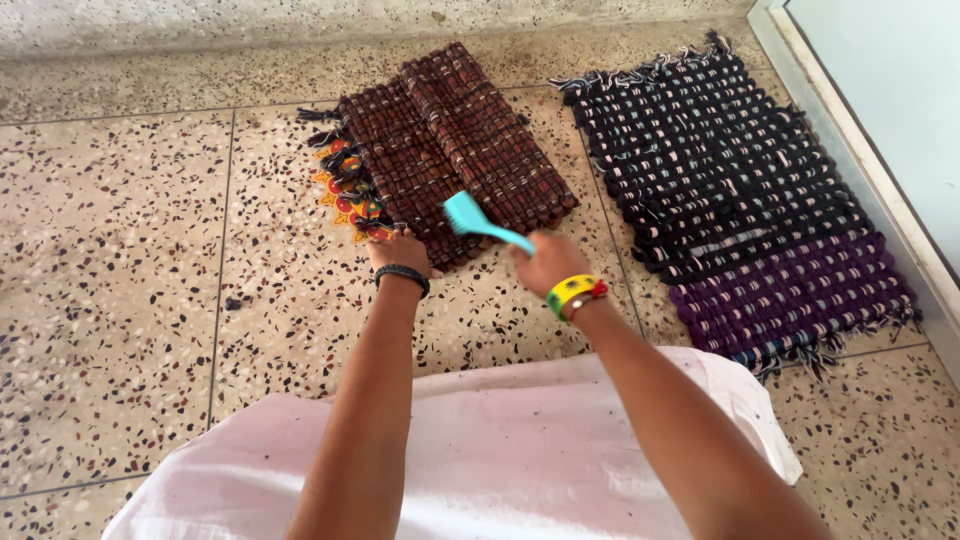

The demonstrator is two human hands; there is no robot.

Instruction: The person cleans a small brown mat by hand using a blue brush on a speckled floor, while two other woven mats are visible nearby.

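White cloth (520, 450) lies nearest, over the lap, on the terrazzo floor (110, 300). Right hand (545, 262) grips a turquoise brush (480, 222) over the brown woven mat (450, 150); left hand (398, 250) presses that mat's near edge, fingers flat. Dark striped mat (740, 200) lies just beside, by the door frame.

Single head-worn view, steeply down and near, apparently over a terrazzo floor (120, 250).

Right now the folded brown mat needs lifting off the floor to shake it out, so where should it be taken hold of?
Probably at the near edge of the brown woven mat, coming from the person's side. It lies folded, and the left hand already rests on its near corner beside the colourful fringe. A grip there would catch both layers. The right hand holds the turquoise brush.
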